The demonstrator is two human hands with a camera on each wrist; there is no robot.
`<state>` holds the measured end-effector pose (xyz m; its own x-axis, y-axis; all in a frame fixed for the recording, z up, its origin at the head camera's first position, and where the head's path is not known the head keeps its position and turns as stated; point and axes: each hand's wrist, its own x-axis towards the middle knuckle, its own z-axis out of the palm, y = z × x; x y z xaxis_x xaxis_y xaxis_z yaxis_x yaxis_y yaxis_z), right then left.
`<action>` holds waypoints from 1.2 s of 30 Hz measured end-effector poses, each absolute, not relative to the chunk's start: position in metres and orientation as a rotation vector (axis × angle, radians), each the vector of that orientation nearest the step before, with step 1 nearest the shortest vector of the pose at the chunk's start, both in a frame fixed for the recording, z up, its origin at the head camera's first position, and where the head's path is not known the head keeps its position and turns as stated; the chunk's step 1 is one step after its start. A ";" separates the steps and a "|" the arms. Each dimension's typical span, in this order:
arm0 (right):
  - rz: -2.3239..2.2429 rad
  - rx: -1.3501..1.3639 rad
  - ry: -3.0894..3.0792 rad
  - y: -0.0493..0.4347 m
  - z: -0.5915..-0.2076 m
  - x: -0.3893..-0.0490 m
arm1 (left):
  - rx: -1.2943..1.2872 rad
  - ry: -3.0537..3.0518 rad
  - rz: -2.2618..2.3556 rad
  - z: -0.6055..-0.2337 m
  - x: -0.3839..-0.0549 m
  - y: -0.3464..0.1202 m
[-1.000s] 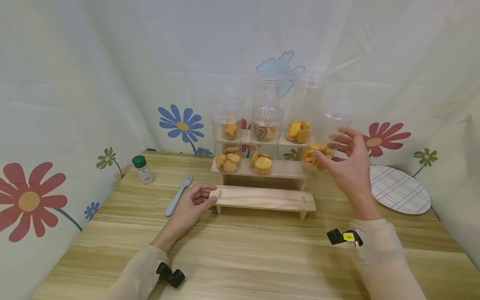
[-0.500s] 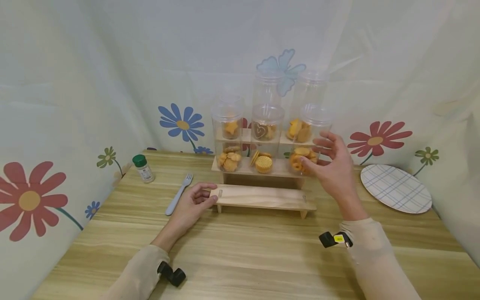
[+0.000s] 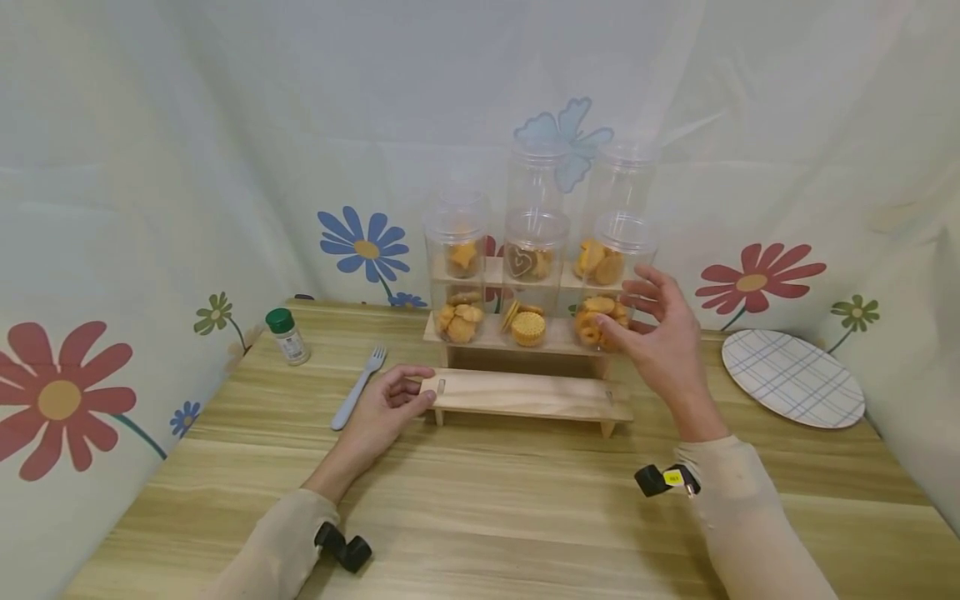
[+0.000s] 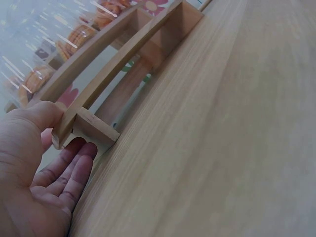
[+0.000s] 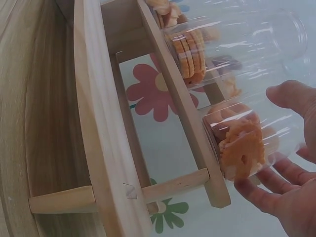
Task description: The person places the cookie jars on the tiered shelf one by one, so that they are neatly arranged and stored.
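Note:
A tiered wooden display stand [image 3: 525, 393] stands on the table with clear jars of biscuits on its upper two tiers. My left hand [image 3: 386, 412] holds the left end of its lowest tier, thumb above and fingers below in the left wrist view. At the right end of the middle tier, my right hand [image 3: 663, 337] grips a clear lidded jar [image 3: 626, 242] of ring-shaped biscuits between thumb and fingers. This jar stands upright, its base on or right at the tier [image 5: 182, 98]. Beside it are a jar of round biscuits [image 3: 528, 327] and a jar of small biscuits [image 3: 460, 321].
Three more jars, one with yellow biscuits [image 3: 600, 261], stand on the top tier. Left of the stand lie a pale blue fork [image 3: 358, 389] and a green-capped shaker [image 3: 287, 337]. A checked plate [image 3: 793, 377] lies at the right, near the flowered curtain.
My right hand has carried the jar of ring-shaped biscuits leftward to the middle tier's right end, then slightly further left. My left hand stays on the stand.

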<state>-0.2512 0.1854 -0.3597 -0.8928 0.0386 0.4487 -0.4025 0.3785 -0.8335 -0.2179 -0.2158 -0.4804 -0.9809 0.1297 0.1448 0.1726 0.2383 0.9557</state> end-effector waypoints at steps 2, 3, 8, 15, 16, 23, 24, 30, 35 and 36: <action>1.527 0.314 -2.247 0.185 -0.360 -0.251 | -0.296 -2.446 -1.893 -0.481 -0.218 -0.216; 1.527 0.313 -2.248 0.185 -0.360 -0.251 | -0.296 -2.444 -1.893 -0.480 -0.218 -0.216; 1.533 0.316 -2.251 0.185 -0.361 -0.252 | -0.289 -2.442 -1.896 -0.481 -0.219 -0.216; 1.522 0.316 -2.272 0.185 -0.360 -0.251 | -0.283 -2.441 -1.903 -0.482 -0.219 -0.216; 1.520 0.316 -2.276 0.185 -0.360 -0.250 | -0.284 -2.441 -1.903 -0.482 -0.219 -0.216; 1.455 0.298 -2.284 0.186 -0.360 -0.247 | -0.289 -2.435 -1.916 -0.482 -0.220 -0.216; 1.434 0.299 -2.279 0.187 -0.360 -0.246 | -0.287 -2.435 -1.918 -0.482 -0.220 -0.217; 1.204 0.303 -2.291 0.196 -0.361 -0.234 | -0.269 -2.449 -1.910 -0.480 -0.218 -0.218; 0.968 0.308 -2.332 0.202 -0.364 -0.220 | -0.232 -2.492 -1.814 -0.475 -0.214 -0.216; 0.940 0.313 -2.332 0.203 -0.364 -0.216 | -0.222 -2.496 -1.787 -0.473 -0.213 -0.216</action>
<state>-0.2165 0.2035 -0.3642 -0.7932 0.0049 0.6090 -0.4187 0.7218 -0.5511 -0.2134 -0.2157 -0.4729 -0.9876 0.0799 0.1355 0.1540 0.3158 0.9362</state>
